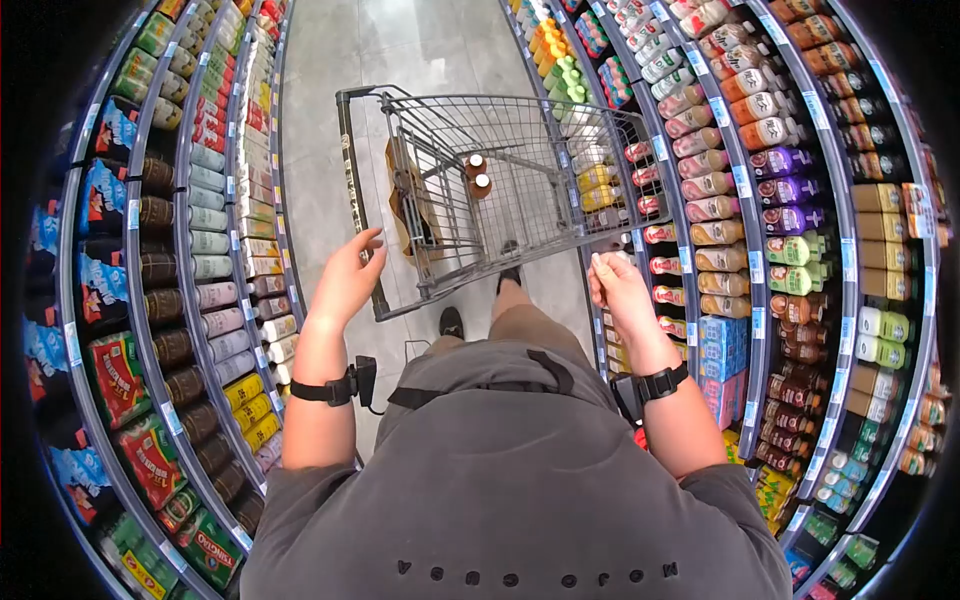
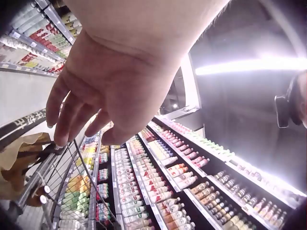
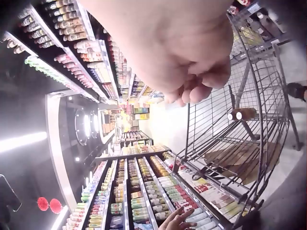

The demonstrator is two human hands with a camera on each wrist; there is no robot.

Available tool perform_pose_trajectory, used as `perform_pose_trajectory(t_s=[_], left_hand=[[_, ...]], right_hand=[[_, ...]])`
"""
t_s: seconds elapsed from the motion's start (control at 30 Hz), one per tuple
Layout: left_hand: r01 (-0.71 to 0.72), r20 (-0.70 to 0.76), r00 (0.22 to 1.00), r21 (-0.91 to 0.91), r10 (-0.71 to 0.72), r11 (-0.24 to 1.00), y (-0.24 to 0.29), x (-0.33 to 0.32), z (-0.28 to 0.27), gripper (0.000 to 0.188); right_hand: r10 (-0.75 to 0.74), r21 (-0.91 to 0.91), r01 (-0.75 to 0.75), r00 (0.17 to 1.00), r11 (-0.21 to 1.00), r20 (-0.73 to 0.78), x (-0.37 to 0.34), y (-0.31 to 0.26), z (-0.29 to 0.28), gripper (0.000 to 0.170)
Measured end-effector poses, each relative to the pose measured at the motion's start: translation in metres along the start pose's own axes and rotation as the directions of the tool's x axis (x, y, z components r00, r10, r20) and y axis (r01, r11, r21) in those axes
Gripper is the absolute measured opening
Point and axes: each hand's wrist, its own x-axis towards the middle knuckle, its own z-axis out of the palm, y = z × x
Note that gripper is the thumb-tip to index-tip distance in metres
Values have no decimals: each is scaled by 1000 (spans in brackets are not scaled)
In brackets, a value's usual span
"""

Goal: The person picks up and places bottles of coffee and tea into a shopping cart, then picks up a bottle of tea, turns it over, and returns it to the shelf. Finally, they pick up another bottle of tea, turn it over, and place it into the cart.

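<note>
A dark wire shopping cart (image 1: 520,115) stands sideways in front of the person, its handle (image 1: 352,190) at the left. My left hand (image 1: 347,275) is beside the lower part of that handle, fingers loosely bent and nothing held. In the left wrist view the left hand (image 2: 110,91) hangs over the handle end of the cart. My right hand (image 1: 620,285) is raised near the cart's front corner, its fingers curled in and no object showing in them. Two brown bottles (image 1: 477,187) with white caps are in the cart. A brown paper piece (image 1: 400,205) shows behind the handle-end bars.
Shelves of drink bottles (image 1: 710,180) line the right side, close to the cart's front. Shelves with cans and packs (image 1: 210,220) run along the left. Grey tiled floor (image 1: 340,50) lies between them, and the person's shoe (image 1: 451,322) is beside the cart.
</note>
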Motion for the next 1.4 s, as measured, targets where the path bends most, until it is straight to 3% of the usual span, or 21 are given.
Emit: perform_pose_trajectory(t_s=[0.4,0.5,0.57,0.6,0.77,0.83,1.0,1.1,1.17,1.23,1.3,1.33,1.37,1.4], left_hand=[[33,139,989,123,-50,992,57,115,52,43],[49,177,981,162,-78,986,37,153,92,41],[148,259,948,155,-185,977,28,182,124,42],[126,280,940,246,-195,961,29,196,139,46],[254,365,869,246,-333,935,-13,263,225,53],[344,282,865,269,-415,899,-34,285,253,57],[513,200,826,125,-528,849,-91,324,297,64],[578,165,780,176,-603,797,-110,335,313,68],[587,144,784,141,-603,797,-130,339,326,74],[585,144,786,141,-602,798,-128,345,330,77],[593,158,768,190,-621,782,-130,353,337,77],[581,184,780,143,-598,802,-129,356,339,77],[567,204,793,95,-574,818,-127,359,342,77],[525,152,836,57,-527,849,-128,359,347,75]], right_hand=[[127,-98,-117,985,988,114,161,-31,-11,39],[220,-141,-198,961,970,166,218,-15,-6,29],[277,-164,-249,943,955,183,253,2,-1,26],[317,-149,-289,921,946,224,268,12,2,25],[489,-175,-457,828,872,276,338,67,13,19],[536,-155,-514,794,844,286,366,96,16,19],[564,-243,-513,791,823,237,425,146,25,29],[618,-275,-560,758,781,209,452,160,33,32],[523,-84,-517,830,852,192,466,184,37,29],[494,-173,-467,850,867,181,477,207,41,26],[164,-458,-20,947,889,276,483,232,43,41],[388,-470,-207,862,858,328,483,201,41,60],[393,-468,-215,860,857,326,482,213,43,60],[287,-481,-83,884,873,368,480,214,51,66]])
